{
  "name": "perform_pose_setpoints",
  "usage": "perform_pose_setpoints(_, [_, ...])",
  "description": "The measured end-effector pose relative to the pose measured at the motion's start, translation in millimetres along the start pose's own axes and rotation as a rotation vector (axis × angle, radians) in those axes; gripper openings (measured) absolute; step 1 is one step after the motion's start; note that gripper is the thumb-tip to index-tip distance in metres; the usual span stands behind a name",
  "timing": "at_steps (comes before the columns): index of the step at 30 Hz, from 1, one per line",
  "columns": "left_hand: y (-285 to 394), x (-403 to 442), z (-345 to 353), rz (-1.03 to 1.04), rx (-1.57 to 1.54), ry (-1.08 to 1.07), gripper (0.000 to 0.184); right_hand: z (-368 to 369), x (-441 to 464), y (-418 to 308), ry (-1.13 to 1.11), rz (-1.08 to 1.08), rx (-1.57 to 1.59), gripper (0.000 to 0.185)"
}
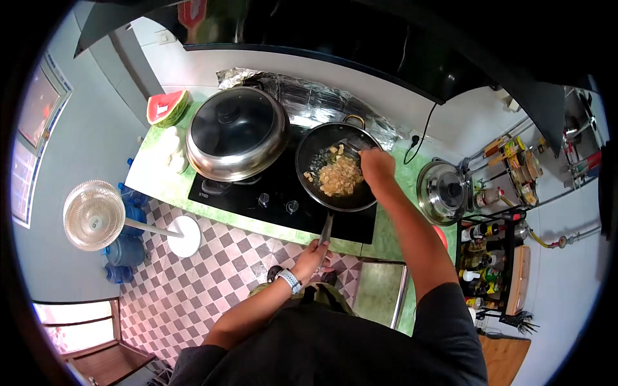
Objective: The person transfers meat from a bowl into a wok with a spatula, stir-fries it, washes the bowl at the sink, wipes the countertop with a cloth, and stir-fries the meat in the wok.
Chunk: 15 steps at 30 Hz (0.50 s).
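Note:
A dark wok (308, 151) sits on the right side of the black cooktop (244, 204), its long handle (327, 226) pointing toward me. Pale brown chopped food (341, 176), seemingly small pieces of meat, lies in the middle of the wok. My left hand (311, 260) is closed around the end of the handle. Over the wok's right rim, my right hand (376, 168) is closed on a spatula (351, 145), whose shiny metal part reaches down to the food. The grip hides most of its handle.
Left of the wok stands a large lidded steel pan (225, 166). A cut watermelon (168, 107) is at the counter's far left. A lidded pot (441, 193) and a bottle rack (484, 267) are to the right. A fan (94, 215) stands on the floor.

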State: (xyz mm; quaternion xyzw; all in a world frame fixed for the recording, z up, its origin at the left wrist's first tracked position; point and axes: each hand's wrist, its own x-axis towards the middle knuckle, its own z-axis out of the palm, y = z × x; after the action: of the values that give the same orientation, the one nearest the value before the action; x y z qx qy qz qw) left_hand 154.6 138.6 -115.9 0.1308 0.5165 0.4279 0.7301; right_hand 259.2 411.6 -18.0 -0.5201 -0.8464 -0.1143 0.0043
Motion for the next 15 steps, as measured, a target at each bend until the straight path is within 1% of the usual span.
perform_pose_setpoints(2, [-3, 3, -2, -0.005, -0.046, -0.048, 0.028, -1, -17, -3, -0.03, -0.004, 0.016, 0.023])
perform_pose_setpoints(4, [-3, 2, -4, -0.019, -0.046, -0.06, 0.027, -11, -40, -8, -0.129, 0.001, 0.048, 0.022])
perform_pose_setpoints(5, [-3, 3, -4, -0.029, -0.05, -0.066, 0.027, -7, -50, -3, -0.14, -0.016, 0.07, 0.019])
perform_pose_setpoints(10, [0, 1, -5, -0.026, -0.048, -0.086, 0.026, -69, -107, 8, -0.058, 0.012, 0.105, 0.017])
perform_pose_setpoints(12, [3, -2, -4, -0.039, -0.068, -0.086, 0.027, -96, -129, 9, -0.109, 0.065, 0.075, 0.018])
perform_pose_setpoints(13, [4, -3, -3, -0.029, -0.032, -0.078, 0.028, -95, -139, 11, -0.11, 0.068, 0.072, 0.018])
perform_pose_setpoints(15, [2, -1, -4, -0.022, 0.004, -0.074, 0.03, -92, -156, 12, -0.217, 0.053, 0.054, 0.018])
